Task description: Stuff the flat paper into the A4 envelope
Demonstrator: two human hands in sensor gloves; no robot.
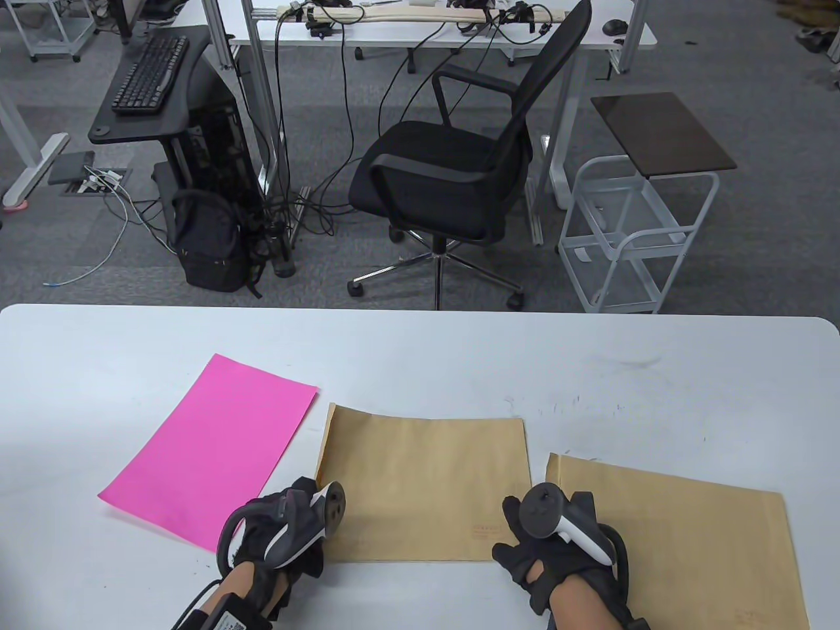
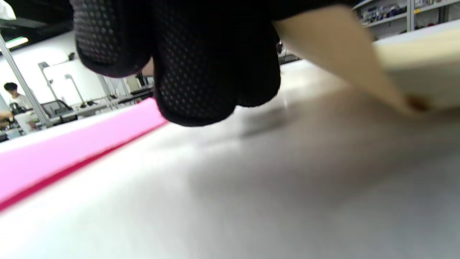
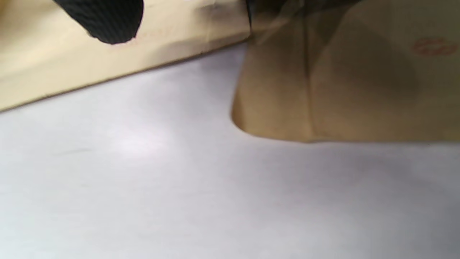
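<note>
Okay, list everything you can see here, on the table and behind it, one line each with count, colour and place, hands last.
paper: 1, pink, flat on the table's left part
envelopes: 2, brown, flat on the table; one in the middle, one at the right
table: 1, white, foreground
office chair: 1, black, on the floor beyond the table
cart: 1, white with a dark top, right of the chair
backpack: 1, black, on the floor at left
keyboard: 1, black, on a dark stand at far left
left hand: black glove, at the middle envelope's near left corner
right hand: black glove, between the two envelopes at their near edges
</note>
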